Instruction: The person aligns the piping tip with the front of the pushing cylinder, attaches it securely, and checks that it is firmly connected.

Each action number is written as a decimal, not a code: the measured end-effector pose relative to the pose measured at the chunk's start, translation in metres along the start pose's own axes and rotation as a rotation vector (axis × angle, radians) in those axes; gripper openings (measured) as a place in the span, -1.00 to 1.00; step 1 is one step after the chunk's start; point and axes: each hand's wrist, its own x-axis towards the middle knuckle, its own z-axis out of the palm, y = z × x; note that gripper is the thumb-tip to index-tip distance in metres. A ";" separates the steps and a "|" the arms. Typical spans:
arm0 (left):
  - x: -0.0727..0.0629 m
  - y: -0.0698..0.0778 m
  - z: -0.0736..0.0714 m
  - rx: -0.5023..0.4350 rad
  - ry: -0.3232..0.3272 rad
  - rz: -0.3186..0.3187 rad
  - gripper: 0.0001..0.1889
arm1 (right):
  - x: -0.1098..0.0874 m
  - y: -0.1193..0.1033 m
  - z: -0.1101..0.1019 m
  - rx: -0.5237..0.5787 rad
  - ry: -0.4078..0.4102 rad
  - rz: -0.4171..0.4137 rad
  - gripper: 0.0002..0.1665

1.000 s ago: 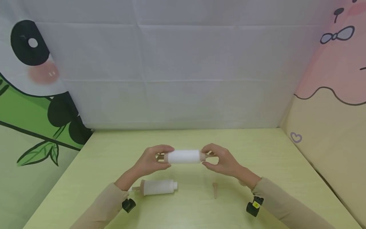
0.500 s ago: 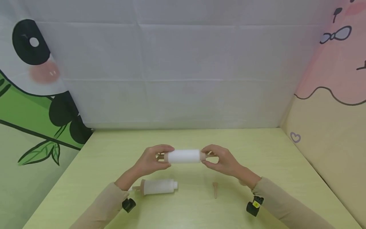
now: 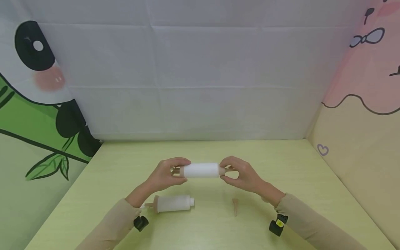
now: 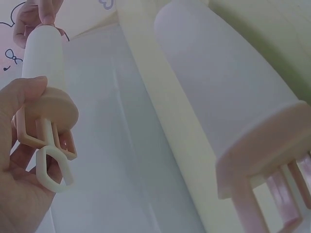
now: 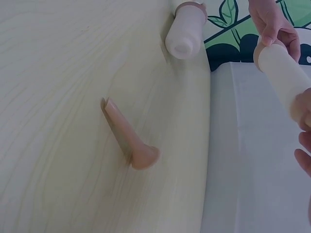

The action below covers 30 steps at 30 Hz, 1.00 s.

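A large white plastic syringe with beige end parts is held level above the table between both hands. My left hand grips its beige flanged end, thumb and fingers at the collar; the left wrist view shows beige finger grips and a white pull loop there. My right hand pinches the beige collar at the opposite end, where a slim beige nozzle points into the palm. Below the left hand lies a second, similar syringe, without a nozzle on its white tip. A loose beige cone-shaped nozzle lies below the right hand.
The pale yellow table ends at a white fabric backdrop. Cartoon-printed panels stand at left and right. Black cameras sit on the left wrist and right wrist.
Both hands keep their hold on the syringe with almost no movement. The right fingers shift very slightly at the collar. The things on the table stay put.
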 end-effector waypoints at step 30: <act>-0.001 0.005 -0.003 0.016 -0.006 -0.011 -0.54 | 0.021 -0.034 -0.011 0.092 0.018 -0.031 -0.52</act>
